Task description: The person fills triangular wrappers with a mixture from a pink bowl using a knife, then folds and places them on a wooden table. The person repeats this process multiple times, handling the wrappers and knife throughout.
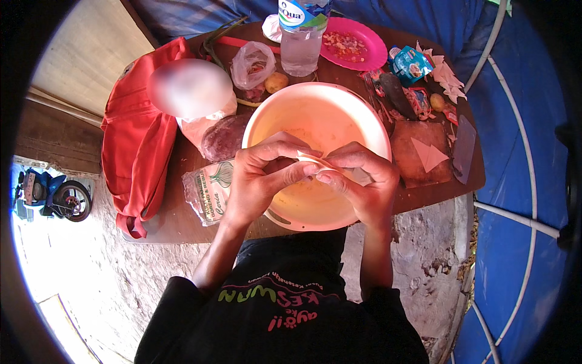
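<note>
Both of my hands meet over a large pale orange bowl [315,109] on a small brown table [176,218]. My left hand [260,176] and my right hand [357,176] pinch a thin pale dough wrapper [315,161] between their fingertips, each gripping one side. The wrapper hangs just above the bowl's near half. Yellowish filling shows inside the bowl.
A clear water bottle [301,36], a pink plate [354,42] with chopped bits, plastic bags [251,64], a red cloth [139,139], a flour packet [212,191], a wooden board [422,151] with triangular wrappers and small snack packets [412,64] crowd the table. Blue tarp lies to the right.
</note>
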Available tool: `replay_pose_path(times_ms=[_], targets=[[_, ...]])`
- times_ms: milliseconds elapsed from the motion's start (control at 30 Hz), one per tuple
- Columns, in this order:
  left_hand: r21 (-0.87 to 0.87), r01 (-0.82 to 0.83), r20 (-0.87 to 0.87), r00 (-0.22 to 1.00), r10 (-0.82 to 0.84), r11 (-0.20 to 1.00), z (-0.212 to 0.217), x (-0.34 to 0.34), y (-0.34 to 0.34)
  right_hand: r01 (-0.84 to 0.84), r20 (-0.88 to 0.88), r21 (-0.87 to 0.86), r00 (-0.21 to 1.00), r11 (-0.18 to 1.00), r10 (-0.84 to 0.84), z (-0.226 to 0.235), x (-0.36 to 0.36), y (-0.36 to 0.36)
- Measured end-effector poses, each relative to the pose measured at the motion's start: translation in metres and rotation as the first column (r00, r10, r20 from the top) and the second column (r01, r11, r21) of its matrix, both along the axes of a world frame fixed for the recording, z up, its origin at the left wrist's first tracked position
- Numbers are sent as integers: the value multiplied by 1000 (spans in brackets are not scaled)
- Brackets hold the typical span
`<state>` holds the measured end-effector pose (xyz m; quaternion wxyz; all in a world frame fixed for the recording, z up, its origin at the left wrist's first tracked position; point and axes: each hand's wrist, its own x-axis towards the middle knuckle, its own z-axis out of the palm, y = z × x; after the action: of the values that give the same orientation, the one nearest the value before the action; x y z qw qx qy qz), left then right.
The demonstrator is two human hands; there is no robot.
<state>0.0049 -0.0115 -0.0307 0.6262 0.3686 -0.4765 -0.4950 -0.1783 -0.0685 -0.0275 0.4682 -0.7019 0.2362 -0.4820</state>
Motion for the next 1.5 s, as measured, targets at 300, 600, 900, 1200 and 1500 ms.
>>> replay_pose_path(times_ms=[300, 600, 900, 1200, 1500], targets=[[-35, -48, -4, 999, 47, 998, -1, -2, -3, -66, 66, 180, 996, 982, 54, -5, -3, -1], [28, -17, 25, 1000, 16, 999, -2, 1, -1, -217, 213, 294, 964, 931, 158, -5, -7, 0], [41, -21, -37, 999, 23, 999, 3, -2, 1, -112, 2, 232, 993, 966, 114, -1, -14, -3], [82, 2, 332, 943, -29, 997, 11, -15, -7, -150, -32, 105, 987, 983, 154, 11, -25, -14], [227, -77, 176, 984, 37, 971, 1, -38, -21, -242, 26, 406, 967, 881, 253, 4, -52, -29]])
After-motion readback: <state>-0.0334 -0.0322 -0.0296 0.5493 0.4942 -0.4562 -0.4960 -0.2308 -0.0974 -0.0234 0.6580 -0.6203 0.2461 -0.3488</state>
